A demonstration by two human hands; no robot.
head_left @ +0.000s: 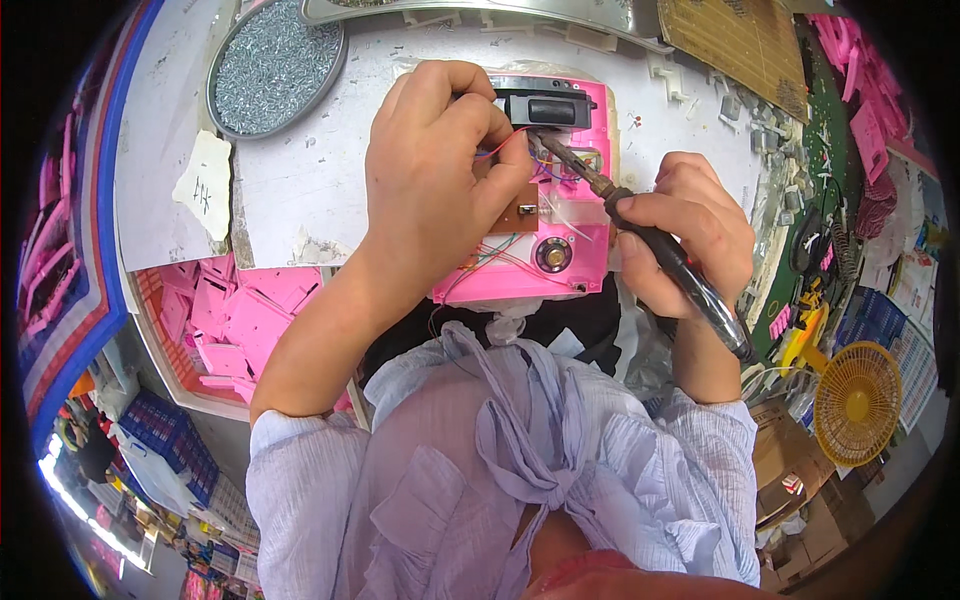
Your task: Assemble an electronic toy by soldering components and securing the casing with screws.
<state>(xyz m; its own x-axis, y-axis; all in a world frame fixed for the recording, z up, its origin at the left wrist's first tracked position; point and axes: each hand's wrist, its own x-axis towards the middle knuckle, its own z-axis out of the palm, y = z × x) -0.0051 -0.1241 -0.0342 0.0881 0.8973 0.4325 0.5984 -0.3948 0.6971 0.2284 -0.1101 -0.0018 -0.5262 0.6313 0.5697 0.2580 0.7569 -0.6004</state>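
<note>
Left hand (435, 170) pinches a wire, hiding most of the pink housing (570, 265). Right hand (690, 235) grips soldering iron (640, 225); tip contact unclear.

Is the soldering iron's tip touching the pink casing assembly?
Touching: in the head view the soldering iron, held in the right hand, meets the pink casing under its black part.

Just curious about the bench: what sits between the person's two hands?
In the head view, the pink casing with its wires, and the soldering iron's tip, lie between the left hand and right hand.
</note>
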